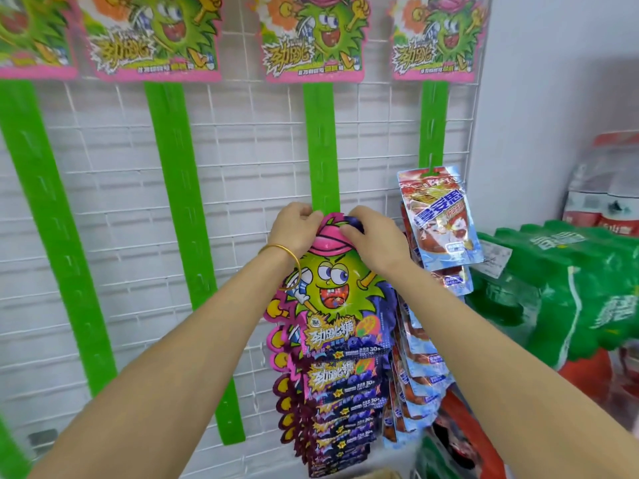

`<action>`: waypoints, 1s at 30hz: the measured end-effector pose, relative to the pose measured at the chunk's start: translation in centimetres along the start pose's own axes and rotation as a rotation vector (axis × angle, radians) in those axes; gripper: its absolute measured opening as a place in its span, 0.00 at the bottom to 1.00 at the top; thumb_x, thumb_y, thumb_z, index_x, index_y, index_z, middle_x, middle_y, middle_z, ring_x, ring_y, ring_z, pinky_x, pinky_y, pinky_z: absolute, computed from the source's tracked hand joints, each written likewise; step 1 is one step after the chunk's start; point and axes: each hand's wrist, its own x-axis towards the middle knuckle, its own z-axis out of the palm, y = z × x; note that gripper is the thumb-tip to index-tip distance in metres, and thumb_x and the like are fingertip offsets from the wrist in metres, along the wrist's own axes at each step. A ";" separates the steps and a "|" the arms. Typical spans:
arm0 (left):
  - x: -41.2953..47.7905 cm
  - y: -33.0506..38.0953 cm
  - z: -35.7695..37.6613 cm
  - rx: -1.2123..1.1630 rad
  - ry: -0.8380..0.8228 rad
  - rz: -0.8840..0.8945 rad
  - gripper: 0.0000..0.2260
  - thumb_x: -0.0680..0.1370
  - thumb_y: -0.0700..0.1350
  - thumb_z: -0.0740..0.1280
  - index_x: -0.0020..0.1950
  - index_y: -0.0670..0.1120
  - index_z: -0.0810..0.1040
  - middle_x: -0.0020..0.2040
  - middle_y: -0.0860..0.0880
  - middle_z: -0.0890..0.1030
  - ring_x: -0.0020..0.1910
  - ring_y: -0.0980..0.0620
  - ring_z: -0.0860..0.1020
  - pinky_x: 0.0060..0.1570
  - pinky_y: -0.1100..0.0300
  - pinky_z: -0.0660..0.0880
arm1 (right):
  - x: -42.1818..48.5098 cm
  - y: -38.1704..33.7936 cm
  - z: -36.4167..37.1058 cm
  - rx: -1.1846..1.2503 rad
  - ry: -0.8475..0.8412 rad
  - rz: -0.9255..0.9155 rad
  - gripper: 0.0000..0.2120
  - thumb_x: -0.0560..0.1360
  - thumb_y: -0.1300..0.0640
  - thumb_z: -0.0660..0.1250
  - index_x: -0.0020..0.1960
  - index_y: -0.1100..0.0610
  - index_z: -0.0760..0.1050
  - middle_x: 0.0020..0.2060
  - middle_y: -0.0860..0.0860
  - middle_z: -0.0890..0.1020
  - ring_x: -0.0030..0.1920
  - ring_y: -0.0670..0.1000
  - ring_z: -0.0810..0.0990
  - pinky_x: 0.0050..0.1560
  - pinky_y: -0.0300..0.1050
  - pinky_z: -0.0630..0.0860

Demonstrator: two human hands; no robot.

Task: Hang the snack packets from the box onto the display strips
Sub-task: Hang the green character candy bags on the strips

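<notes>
Green display strips hang down a white wire grid. Against the third strip (320, 146) both my hands hold the top edge of a snack packet (332, 281) printed with a green cartoon fruit in a pink cap. My left hand (294, 228) pinches the packet's upper left corner; my right hand (375, 236) pinches the upper right. Several packets of the same kind (337, 406) hang below it on that strip. The rightmost strip (433, 126) carries several red and blue foil packets (441, 219). The two left strips (179, 216) are bare. The box itself is barely visible at the bottom edge.
Pink and green cartoon header cards (314, 39) top each strip. To the right stand shrink-wrapped green drink packs (567, 299) and red-labelled bottle packs (605, 188) against a white wall. A tan edge (380, 474) shows at the bottom.
</notes>
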 end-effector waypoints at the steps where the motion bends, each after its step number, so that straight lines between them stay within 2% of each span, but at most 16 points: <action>1: 0.0 0.0 0.0 0.010 -0.007 0.005 0.16 0.77 0.42 0.61 0.29 0.45 0.68 0.28 0.48 0.70 0.29 0.51 0.67 0.37 0.57 0.64 | 0.1 -0.1 0.1 -0.018 0.003 0.003 0.12 0.77 0.50 0.61 0.54 0.57 0.73 0.50 0.57 0.81 0.52 0.59 0.77 0.46 0.50 0.71; 5: 0.0 0.1 -0.2 0.037 -0.023 0.016 0.17 0.77 0.41 0.60 0.28 0.46 0.65 0.28 0.47 0.67 0.30 0.49 0.65 0.36 0.57 0.62 | 0.1 -0.3 0.4 -0.045 0.003 0.013 0.11 0.78 0.50 0.60 0.55 0.56 0.72 0.50 0.57 0.81 0.52 0.59 0.77 0.44 0.48 0.70; 10: -0.3 -0.3 -0.3 0.075 -0.039 0.042 0.15 0.78 0.44 0.59 0.32 0.45 0.69 0.30 0.46 0.69 0.34 0.47 0.68 0.39 0.57 0.63 | -0.5 0.3 0.9 -0.056 -0.048 -0.004 0.11 0.78 0.50 0.61 0.53 0.57 0.71 0.48 0.58 0.80 0.51 0.61 0.77 0.43 0.49 0.70; 12: -0.9 -0.6 -0.3 0.094 -0.050 0.043 0.10 0.79 0.44 0.59 0.40 0.44 0.73 0.35 0.48 0.73 0.39 0.48 0.71 0.42 0.57 0.66 | -0.8 0.8 1.2 -0.062 -0.082 -0.003 0.11 0.78 0.50 0.61 0.53 0.58 0.71 0.48 0.59 0.80 0.51 0.61 0.77 0.44 0.50 0.70; 13: -1.4 -0.8 -0.2 0.068 -0.053 0.039 0.07 0.79 0.44 0.59 0.48 0.42 0.75 0.40 0.48 0.75 0.43 0.48 0.73 0.46 0.57 0.69 | -0.9 1.0 1.3 -0.064 -0.097 -0.002 0.12 0.78 0.50 0.61 0.53 0.58 0.71 0.49 0.59 0.80 0.51 0.61 0.77 0.44 0.50 0.70; 15: -2.4 -1.4 -0.1 -0.013 -0.048 0.042 0.11 0.78 0.41 0.61 0.60 0.41 0.72 0.46 0.49 0.76 0.48 0.50 0.75 0.54 0.59 0.71 | -1.1 1.2 1.7 -0.066 -0.107 0.002 0.13 0.78 0.50 0.61 0.53 0.59 0.70 0.49 0.59 0.80 0.51 0.61 0.77 0.43 0.50 0.69; 17: -3.7 -2.4 -0.2 -0.037 -0.019 0.101 0.16 0.76 0.37 0.62 0.63 0.41 0.70 0.50 0.47 0.77 0.50 0.51 0.75 0.55 0.63 0.70 | -1.3 1.3 2.0 -0.069 -0.092 0.003 0.13 0.77 0.50 0.62 0.54 0.60 0.70 0.50 0.58 0.79 0.52 0.60 0.76 0.44 0.50 0.70; 20: -5.3 -4.7 -0.7 0.094 0.141 0.275 0.20 0.72 0.33 0.63 0.64 0.40 0.70 0.58 0.42 0.75 0.57 0.46 0.73 0.61 0.60 0.66 | -2.0 1.2 2.1 -0.145 0.018 -0.041 0.16 0.75 0.50 0.64 0.57 0.60 0.71 0.53 0.58 0.76 0.54 0.60 0.74 0.49 0.53 0.71; 22: -7.4 -6.5 -1.3 0.142 0.262 0.344 0.20 0.71 0.33 0.63 0.63 0.41 0.71 0.57 0.43 0.75 0.58 0.46 0.72 0.60 0.59 0.64 | -3.7 1.2 2.0 -0.215 0.212 -0.135 0.16 0.74 0.53 0.65 0.58 0.61 0.72 0.53 0.59 0.76 0.54 0.62 0.74 0.52 0.54 0.69; 24: -10.7 -8.8 -1.8 0.091 0.296 0.334 0.19 0.70 0.34 0.63 0.61 0.43 0.72 0.55 0.48 0.74 0.56 0.49 0.72 0.58 0.58 0.67 | -7.1 1.0 2.3 -0.155 0.335 -0.220 0.15 0.73 0.57 0.63 0.58 0.61 0.72 0.52 0.59 0.76 0.52 0.61 0.74 0.52 0.51 0.69; 26: -15.1 -12.3 -1.6 0.044 0.220 0.261 0.17 0.71 0.36 0.62 0.60 0.44 0.72 0.54 0.52 0.73 0.55 0.52 0.72 0.56 0.60 0.69 | -12.3 1.4 4.1 -0.059 0.203 -0.253 0.13 0.74 0.60 0.60 0.58 0.60 0.72 0.52 0.56 0.76 0.51 0.57 0.75 0.49 0.51 0.72; 28: -20.1 -16.7 -0.8 0.017 0.105 0.127 0.16 0.72 0.37 0.60 0.59 0.45 0.72 0.54 0.52 0.74 0.55 0.53 0.73 0.55 0.62 0.70 | -17.9 2.7 6.9 0.030 -0.086 -0.216 0.10 0.77 0.61 0.60 0.58 0.59 0.72 0.52 0.54 0.75 0.45 0.55 0.77 0.42 0.53 0.75; 30: -24.9 -21.2 0.2 -0.006 -0.011 -0.050 0.16 0.74 0.33 0.60 0.58 0.47 0.72 0.55 0.49 0.75 0.55 0.52 0.74 0.53 0.60 0.72 | -23.1 4.8 9.8 0.021 -0.410 -0.092 0.10 0.78 0.60 0.61 0.59 0.57 0.71 0.53 0.52 0.74 0.42 0.52 0.77 0.42 0.53 0.77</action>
